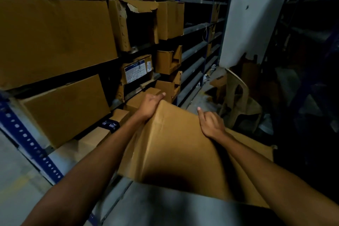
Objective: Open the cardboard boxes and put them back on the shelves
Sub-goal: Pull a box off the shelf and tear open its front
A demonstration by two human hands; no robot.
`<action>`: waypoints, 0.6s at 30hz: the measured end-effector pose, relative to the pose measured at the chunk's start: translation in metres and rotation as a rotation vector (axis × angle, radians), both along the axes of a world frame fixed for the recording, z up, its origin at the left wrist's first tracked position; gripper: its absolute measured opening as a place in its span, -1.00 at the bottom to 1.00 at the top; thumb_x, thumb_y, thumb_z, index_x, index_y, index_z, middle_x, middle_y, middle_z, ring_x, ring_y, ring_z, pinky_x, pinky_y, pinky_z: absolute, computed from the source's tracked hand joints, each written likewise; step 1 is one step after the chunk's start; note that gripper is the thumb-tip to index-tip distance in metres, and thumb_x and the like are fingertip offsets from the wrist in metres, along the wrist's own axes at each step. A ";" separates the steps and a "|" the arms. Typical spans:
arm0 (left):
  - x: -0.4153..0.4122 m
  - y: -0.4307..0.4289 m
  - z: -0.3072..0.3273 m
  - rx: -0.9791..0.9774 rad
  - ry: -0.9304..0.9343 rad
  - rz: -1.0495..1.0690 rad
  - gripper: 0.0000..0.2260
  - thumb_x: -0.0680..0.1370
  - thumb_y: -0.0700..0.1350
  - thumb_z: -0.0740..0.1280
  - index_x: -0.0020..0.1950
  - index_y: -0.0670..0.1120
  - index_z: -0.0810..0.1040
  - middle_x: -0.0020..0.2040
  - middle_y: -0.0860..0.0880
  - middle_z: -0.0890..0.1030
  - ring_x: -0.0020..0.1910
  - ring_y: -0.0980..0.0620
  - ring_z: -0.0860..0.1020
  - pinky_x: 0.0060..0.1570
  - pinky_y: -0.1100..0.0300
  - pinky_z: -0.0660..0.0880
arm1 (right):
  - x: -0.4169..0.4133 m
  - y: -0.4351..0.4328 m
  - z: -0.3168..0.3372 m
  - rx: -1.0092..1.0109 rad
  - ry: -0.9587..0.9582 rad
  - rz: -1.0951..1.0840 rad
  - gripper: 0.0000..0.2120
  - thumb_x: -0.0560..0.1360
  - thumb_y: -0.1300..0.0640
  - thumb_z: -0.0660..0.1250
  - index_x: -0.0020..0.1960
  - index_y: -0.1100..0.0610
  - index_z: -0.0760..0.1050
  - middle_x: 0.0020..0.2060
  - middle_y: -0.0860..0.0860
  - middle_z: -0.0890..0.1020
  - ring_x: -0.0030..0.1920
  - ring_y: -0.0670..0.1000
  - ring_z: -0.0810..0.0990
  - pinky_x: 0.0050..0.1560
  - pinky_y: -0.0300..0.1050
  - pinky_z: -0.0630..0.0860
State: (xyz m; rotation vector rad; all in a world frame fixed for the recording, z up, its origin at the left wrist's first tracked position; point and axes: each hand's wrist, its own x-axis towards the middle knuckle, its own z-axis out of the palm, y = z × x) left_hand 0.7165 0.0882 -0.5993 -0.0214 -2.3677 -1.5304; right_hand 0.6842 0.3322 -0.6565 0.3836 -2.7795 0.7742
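Two bare arms are seen coming in from the bottom edge; no sleeves are worn on them, and both forearms are uncovered as far as can be seen; the left hand (150, 105) is bare, with no glove; the right hand (211, 124) is bare too; no ring, watch or band can be made out on either wrist; the nails are short; the rest of the body is not shown.
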 end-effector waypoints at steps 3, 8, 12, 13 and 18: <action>-0.003 -0.004 0.013 -0.281 -0.205 -0.100 -0.56 0.63 0.10 0.19 -0.39 -0.07 0.46 -0.43 -0.01 0.49 -0.44 0.09 0.45 -0.29 0.18 0.32 | 0.007 -0.018 0.008 0.163 0.056 -0.020 -0.39 0.65 -0.18 -0.11 -0.14 0.15 0.57 -0.05 0.19 0.64 -0.02 0.20 0.60 -0.04 -0.01 0.45; 0.001 0.043 0.002 -0.871 -0.227 -0.123 -0.52 0.64 0.18 -0.02 -0.12 -0.09 0.54 -0.13 -0.08 0.57 -0.15 -0.05 0.52 -0.11 0.06 0.44 | 0.019 -0.050 0.020 0.312 0.141 0.007 -0.41 0.66 -0.13 -0.11 -0.02 0.17 0.61 -0.01 0.19 0.65 0.01 0.21 0.61 -0.02 0.02 0.46; 0.012 0.067 -0.013 -0.997 -0.011 0.137 -0.49 0.65 0.15 -0.05 -0.18 -0.09 0.57 -0.15 -0.14 0.60 -0.18 -0.13 0.55 -0.21 0.10 0.35 | 0.018 -0.051 0.033 0.329 0.168 0.013 -0.45 0.66 -0.12 -0.08 -0.01 0.17 0.60 0.00 0.19 0.65 0.00 0.22 0.61 -0.04 0.02 0.46; 0.012 0.067 -0.014 -1.018 0.014 0.177 -0.48 0.65 0.15 -0.04 -0.20 -0.08 0.57 -0.16 -0.15 0.62 -0.17 -0.15 0.57 -0.22 0.10 0.35 | 0.017 -0.048 0.034 0.332 0.172 0.015 -0.45 0.66 -0.12 -0.06 -0.01 0.17 0.61 0.00 0.20 0.65 0.01 0.22 0.61 -0.06 0.02 0.46; 0.002 0.038 -0.019 -0.951 -0.052 0.262 -0.46 0.62 0.20 -0.02 -0.34 -0.10 0.48 -0.28 -0.10 0.61 -0.30 -0.11 0.55 -0.20 0.10 0.50 | 0.014 0.001 0.037 0.385 0.142 -0.031 -0.37 0.62 -0.27 -0.14 -0.24 0.10 0.50 -0.18 0.16 0.62 -0.12 0.17 0.60 -0.10 -0.03 0.45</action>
